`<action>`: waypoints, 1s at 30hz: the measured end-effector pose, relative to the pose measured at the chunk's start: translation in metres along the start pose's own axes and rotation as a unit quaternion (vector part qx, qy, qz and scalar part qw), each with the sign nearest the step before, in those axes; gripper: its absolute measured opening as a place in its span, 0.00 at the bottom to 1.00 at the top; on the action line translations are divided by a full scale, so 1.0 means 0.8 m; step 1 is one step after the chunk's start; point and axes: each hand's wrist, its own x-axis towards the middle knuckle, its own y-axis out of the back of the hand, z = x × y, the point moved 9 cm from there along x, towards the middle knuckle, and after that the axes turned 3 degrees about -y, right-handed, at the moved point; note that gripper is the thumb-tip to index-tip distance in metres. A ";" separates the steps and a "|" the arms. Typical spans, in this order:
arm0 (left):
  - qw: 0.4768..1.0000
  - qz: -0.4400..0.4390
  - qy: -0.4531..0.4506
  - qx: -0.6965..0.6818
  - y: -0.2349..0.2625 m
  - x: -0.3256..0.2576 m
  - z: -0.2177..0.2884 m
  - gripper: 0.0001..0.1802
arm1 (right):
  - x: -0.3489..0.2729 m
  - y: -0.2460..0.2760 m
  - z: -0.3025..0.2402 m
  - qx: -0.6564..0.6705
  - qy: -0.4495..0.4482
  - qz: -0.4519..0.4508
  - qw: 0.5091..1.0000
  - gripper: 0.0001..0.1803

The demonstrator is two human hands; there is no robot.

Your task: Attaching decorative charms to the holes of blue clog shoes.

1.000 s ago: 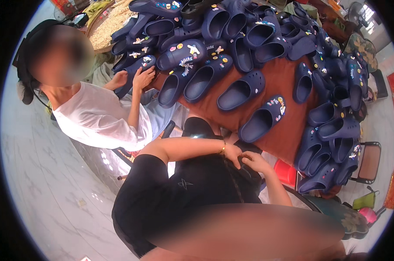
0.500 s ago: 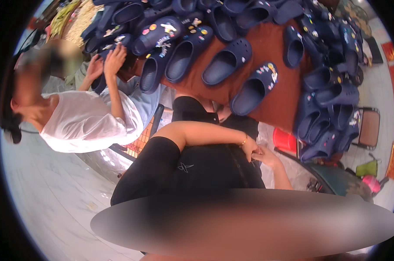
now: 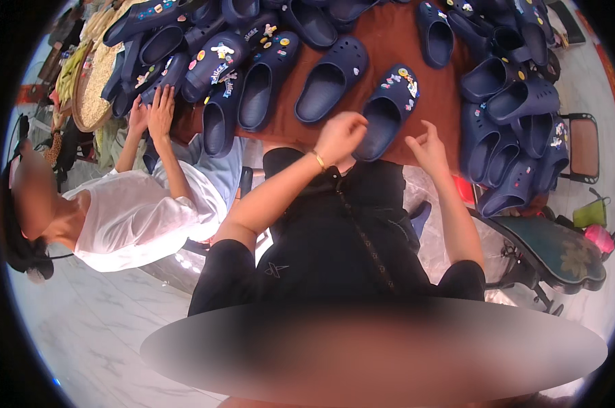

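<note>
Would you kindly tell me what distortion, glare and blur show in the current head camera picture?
Head view: wide fisheye image with black corners; brightness washing out the lower edge of the co-worker's white shirt; a smooth blurred oval across the bottom, a smaller blurred patch at far left; the clog between left hand and right hand clear enough to show its charms.

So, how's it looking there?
Left grip beside navy clog, contact unclear. Right grip open, apart from it. Clog on brown cloth, other clogs nearby, none atop it.
</note>
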 end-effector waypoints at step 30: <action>0.962 0.042 -0.005 0.270 0.032 0.020 -0.081 0.24 | 0.167 -0.014 0.009 -0.157 -0.141 0.013 0.977 0.29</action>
